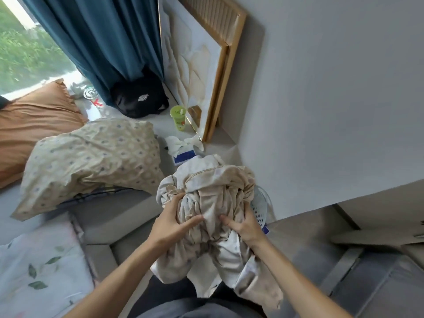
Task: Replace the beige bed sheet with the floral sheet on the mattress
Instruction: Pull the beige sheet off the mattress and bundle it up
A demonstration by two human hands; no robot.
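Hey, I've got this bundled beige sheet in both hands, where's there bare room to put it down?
Both hands, left hand and right hand, grip the beige sheet. Bare grey ledge lies between the patterned pillow and the floral sheet. The sill by the green cup, tissue pack and black backpack is crowded.

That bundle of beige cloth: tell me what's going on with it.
A person holds the bunched-up beige bed sheet in front of their body, left hand and right hand both gripping the crumpled fabric. Part of it hangs down below the grip. A white perforated plastic basket shows just behind the bundle. The pale floral sheet with green leaves lies at the lower left, near a beige dotted pillow.
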